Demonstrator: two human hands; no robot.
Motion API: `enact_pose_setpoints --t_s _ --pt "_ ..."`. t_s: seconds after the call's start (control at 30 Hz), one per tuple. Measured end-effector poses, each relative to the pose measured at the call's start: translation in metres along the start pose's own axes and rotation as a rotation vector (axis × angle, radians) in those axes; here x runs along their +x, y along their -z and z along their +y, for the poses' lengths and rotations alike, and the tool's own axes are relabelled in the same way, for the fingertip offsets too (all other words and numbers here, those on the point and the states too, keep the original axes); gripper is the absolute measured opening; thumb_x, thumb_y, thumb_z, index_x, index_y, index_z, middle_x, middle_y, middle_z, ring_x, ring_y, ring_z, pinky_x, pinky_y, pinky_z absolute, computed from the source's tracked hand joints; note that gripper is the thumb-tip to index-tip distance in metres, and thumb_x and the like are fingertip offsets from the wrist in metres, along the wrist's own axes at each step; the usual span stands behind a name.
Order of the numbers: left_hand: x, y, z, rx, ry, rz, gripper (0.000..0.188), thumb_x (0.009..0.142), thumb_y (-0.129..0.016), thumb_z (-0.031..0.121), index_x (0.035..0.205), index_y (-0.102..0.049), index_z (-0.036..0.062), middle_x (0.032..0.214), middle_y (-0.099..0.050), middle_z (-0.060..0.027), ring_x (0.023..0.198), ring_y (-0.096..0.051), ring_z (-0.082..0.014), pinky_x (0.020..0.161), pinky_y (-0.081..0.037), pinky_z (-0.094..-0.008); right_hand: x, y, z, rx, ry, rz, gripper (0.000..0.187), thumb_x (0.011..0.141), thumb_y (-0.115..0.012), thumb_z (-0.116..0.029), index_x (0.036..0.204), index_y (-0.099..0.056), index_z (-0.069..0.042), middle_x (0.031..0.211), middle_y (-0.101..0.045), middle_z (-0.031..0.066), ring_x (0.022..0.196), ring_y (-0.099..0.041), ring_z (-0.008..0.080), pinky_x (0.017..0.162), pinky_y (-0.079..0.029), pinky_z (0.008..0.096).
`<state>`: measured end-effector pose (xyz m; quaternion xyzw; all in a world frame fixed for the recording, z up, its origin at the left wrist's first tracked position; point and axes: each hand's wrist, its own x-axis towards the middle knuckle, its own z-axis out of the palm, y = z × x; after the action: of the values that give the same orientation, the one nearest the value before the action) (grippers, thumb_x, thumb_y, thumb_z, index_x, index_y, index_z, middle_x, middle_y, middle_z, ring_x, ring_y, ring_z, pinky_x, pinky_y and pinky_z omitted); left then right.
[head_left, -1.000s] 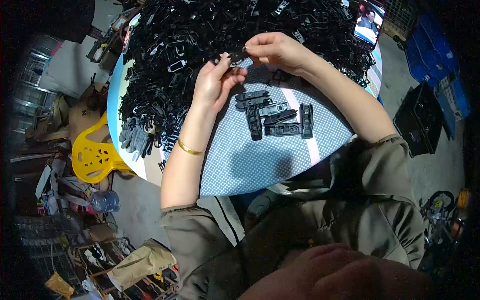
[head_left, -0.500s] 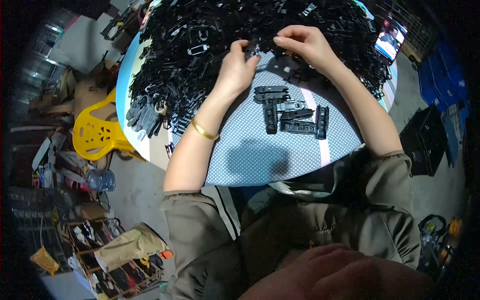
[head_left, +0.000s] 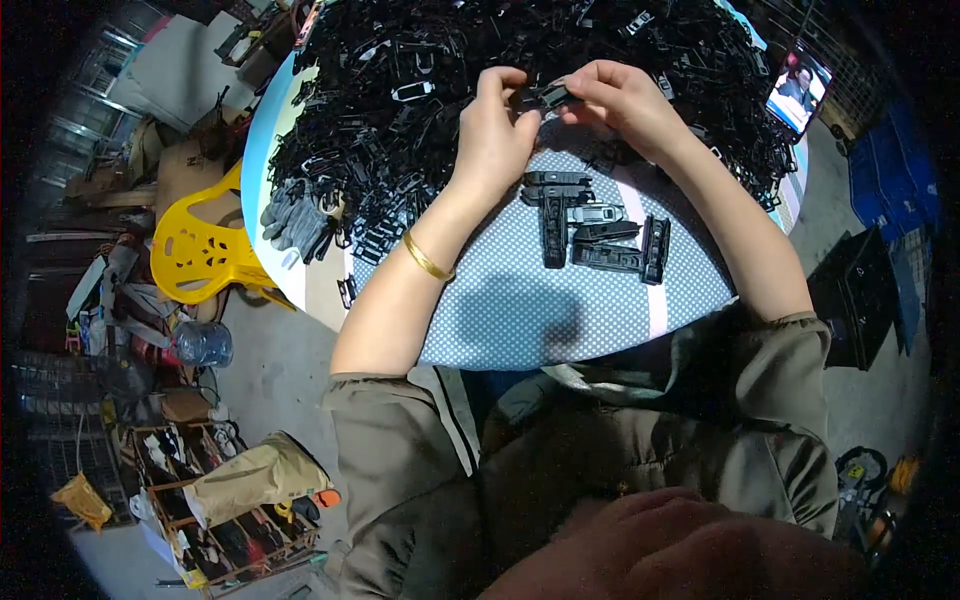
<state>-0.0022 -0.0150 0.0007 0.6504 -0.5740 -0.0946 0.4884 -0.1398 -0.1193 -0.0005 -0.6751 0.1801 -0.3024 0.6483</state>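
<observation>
Between my two hands is a small, long black plastic part (head_left: 553,96), held just above the near edge of a big heap. My right hand (head_left: 628,102) pinches its right end with thumb and fingers. At the other end, my left hand (head_left: 488,138) has thumb and forefinger curled around it; dark pieces behind blur the exact grip. Closer to me, a small group of assembled black plastic pieces (head_left: 553,232) lies on the dotted tablecloth (head_left: 490,320), some crosswise. Among them sits a piece with a lighter grey frame (head_left: 596,213).
A wide heap of black plastic parts (head_left: 370,130) covers the table's far side. Grey gloves (head_left: 298,215) lie at its left edge. A phone with a lit screen (head_left: 798,90) stands at the right. A yellow chair (head_left: 205,250) is left of the table, blue crates (head_left: 890,160) right.
My right hand has come in toward the left, and both hands now meet at the black plastic part. The view has shifted slightly. The pieces on the cloth lie as before.
</observation>
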Motion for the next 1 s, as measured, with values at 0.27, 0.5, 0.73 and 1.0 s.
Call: enact_pose_setpoints --t_s 0.27,0.5,0.73,1.0 --pt "0.005 0.012 -0.011 -0.964 0.396 -0.228 0.033 0.088 -0.044 0.006 0.116 -0.039 -0.0094 0.090 -0.057 -0.0167 0.090 -0.060 -0.0260 0.081 -0.050 -0.0253 0.002 0.000 0.008 -0.265 0.254 0.043 0.023 0.082 -0.058 -0.020 0.094 -0.059 0.001 0.092 -0.060 0.0030 0.071 -0.052 0.0044 0.064 -0.042 0.0184" --pt "0.000 0.003 -0.008 -0.818 0.333 -0.108 0.030 0.087 -0.044 0.003 0.114 -0.042 -0.0095 0.098 -0.056 -0.0180 0.088 -0.060 -0.0220 0.077 -0.052 -0.0227 0.005 0.004 0.016 -0.354 0.351 0.205 0.018 0.080 -0.060 -0.018 0.082 -0.061 0.000 0.107 -0.057 0.0043 0.073 -0.050 0.0035 0.065 -0.039 0.0166" --pt "-0.002 -0.002 -0.007 -0.794 0.318 -0.017 0.031 0.086 -0.045 0.003 0.114 -0.043 -0.0085 0.092 -0.059 -0.0159 0.081 -0.062 -0.0166 0.072 -0.051 -0.0208 -0.001 -0.003 0.010 -0.372 0.267 0.230 0.020 0.078 -0.063 -0.019 0.074 -0.063 0.000 0.107 -0.057 0.0055 0.071 -0.051 0.0057 0.059 -0.039 0.0184" --pt "-0.003 -0.002 -0.008 -0.874 0.399 -0.119 0.036 0.083 -0.053 0.003 0.116 -0.043 -0.0064 0.088 -0.058 -0.0099 0.071 -0.060 -0.0123 0.067 -0.051 -0.0191 -0.001 -0.009 0.016 -0.431 0.335 0.251 0.021 0.073 -0.066 -0.019 0.070 -0.063 0.001 0.102 -0.059 0.0102 0.085 -0.056 0.0135 0.073 -0.043 0.0254"
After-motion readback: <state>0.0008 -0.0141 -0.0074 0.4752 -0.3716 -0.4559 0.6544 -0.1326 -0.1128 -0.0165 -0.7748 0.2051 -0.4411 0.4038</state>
